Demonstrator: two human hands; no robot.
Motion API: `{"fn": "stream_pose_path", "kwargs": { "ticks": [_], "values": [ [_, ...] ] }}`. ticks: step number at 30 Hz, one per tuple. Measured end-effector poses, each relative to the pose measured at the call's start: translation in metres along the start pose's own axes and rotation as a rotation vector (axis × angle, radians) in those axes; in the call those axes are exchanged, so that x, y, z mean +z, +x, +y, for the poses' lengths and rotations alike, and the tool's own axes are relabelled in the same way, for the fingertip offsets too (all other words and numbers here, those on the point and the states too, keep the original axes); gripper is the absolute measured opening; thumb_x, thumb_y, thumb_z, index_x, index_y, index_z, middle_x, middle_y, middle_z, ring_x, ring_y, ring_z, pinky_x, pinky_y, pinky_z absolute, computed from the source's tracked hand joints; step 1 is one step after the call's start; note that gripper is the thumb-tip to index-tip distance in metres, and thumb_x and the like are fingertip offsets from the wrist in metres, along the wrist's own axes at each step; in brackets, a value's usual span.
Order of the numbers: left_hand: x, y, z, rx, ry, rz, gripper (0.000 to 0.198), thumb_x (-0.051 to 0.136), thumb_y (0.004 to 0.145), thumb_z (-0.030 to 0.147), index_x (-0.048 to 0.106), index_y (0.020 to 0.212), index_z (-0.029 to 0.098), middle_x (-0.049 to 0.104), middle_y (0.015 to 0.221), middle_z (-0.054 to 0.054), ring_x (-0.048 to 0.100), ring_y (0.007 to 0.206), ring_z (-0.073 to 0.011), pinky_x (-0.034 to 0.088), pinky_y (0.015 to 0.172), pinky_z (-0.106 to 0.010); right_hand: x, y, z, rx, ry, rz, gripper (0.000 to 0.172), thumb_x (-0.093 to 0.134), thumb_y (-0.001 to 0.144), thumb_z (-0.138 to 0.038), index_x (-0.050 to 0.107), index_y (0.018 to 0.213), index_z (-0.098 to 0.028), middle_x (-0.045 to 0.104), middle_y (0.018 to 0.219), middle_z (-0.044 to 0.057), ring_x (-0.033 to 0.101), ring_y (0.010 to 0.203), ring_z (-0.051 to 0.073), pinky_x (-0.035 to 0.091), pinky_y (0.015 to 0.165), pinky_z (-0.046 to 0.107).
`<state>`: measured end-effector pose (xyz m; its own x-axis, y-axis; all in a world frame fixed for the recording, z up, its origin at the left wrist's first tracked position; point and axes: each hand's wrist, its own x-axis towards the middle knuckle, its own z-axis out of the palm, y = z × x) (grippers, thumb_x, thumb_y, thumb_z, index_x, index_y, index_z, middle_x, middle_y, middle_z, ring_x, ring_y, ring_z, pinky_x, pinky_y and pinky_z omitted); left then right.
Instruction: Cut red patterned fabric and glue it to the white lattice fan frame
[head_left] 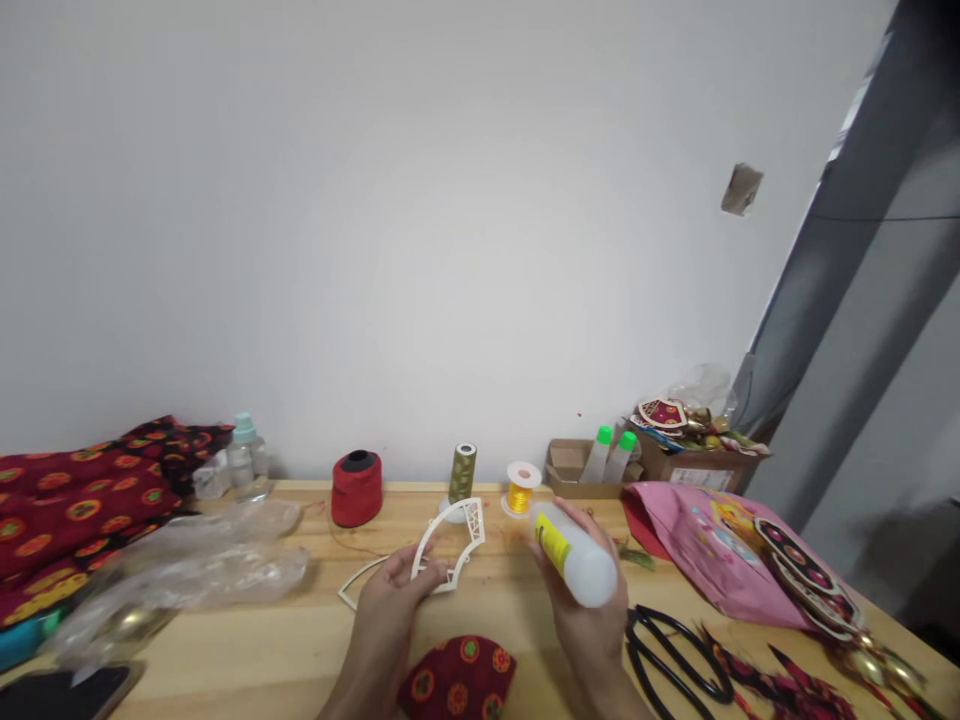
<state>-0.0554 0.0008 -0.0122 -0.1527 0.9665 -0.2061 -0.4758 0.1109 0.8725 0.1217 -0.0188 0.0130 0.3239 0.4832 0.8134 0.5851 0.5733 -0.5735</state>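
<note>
Left hand [386, 610] holding white openwork frame [470, 527], right hand [589, 625] gripping yellow-labelled squeeze bottle [574, 557]

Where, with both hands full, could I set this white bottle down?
Bare wood lies front-left, between the clear plastic bag and your left hand. It's crowded rightward, around the black scissors and pink printed bag.

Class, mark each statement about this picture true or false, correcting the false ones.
1. The left hand holds a white cut-out arc frame. True.
2. The right hand holds scissors. False: it holds a plastic bottle with a yellow label; black-handled scissors lie on the wooden table.
3. A red thread cone stands upright on the wooden table. True.
4. A pink bag lies left of both hands. False: it lies to their right.
</note>
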Motion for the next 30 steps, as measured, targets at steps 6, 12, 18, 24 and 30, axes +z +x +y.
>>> {"fn": "stream_pose_path", "kwargs": {
  "ticks": [6,12,18,24,30],
  "values": [
    [-0.011,0.011,0.003,0.065,0.034,0.055,0.036,0.069,0.058,0.016,0.053,0.090,0.012,0.069,0.069,-0.006,0.062,0.061,-0.0122,0.045,0.062,-0.022,-0.021,0.050,0.009,-0.558,-0.466,-0.222,0.026,0.051,0.073,-0.011,0.054,0.097,-0.020,0.063,0.099,0.005,0.049,0.091,0.023,0.032,0.086,0.042],
    [-0.012,0.016,0.004,0.070,0.036,0.100,0.044,0.070,0.054,0.012,0.051,0.093,0.013,0.069,0.065,-0.007,0.063,0.059,-0.0156,0.046,0.059,-0.023,0.006,0.077,0.036,-1.042,-0.812,-0.894,0.006,0.059,0.072,-0.012,0.064,0.070,-0.015,0.066,0.070,0.005,0.052,0.084,0.021,0.024,0.098,0.038],
    [-0.011,0.013,0.004,0.127,0.030,0.109,0.043,0.071,0.052,0.013,0.051,0.091,0.013,0.069,0.064,-0.008,0.064,0.061,-0.0173,0.047,0.061,-0.026,0.035,0.056,0.056,-1.033,-0.788,-0.948,0.016,0.070,0.054,-0.013,0.061,0.045,-0.023,0.069,0.071,0.006,0.051,0.093,0.027,0.029,0.092,0.045],
    [-0.008,0.007,0.011,0.159,0.028,0.051,0.051,0.075,0.048,0.018,0.050,0.092,0.014,0.069,0.060,-0.005,0.063,0.058,-0.0165,0.047,0.059,-0.024,0.040,0.046,0.055,-0.966,-0.695,-0.916,0.020,0.062,0.056,-0.010,0.059,0.044,-0.025,0.070,0.075,0.004,0.050,0.100,0.027,0.029,0.093,0.046],
    [-0.003,0.002,0.014,0.188,-0.037,-0.019,0.061,0.076,0.046,0.022,0.047,0.099,0.014,0.070,0.063,-0.005,0.063,0.062,-0.0152,0.047,0.063,-0.022,0.036,0.050,0.050,-0.966,-0.736,-0.961,0.023,0.067,0.049,-0.008,0.056,0.040,-0.025,0.069,0.066,0.002,0.054,0.093,0.027,0.029,0.094,0.046]
  ]
}}
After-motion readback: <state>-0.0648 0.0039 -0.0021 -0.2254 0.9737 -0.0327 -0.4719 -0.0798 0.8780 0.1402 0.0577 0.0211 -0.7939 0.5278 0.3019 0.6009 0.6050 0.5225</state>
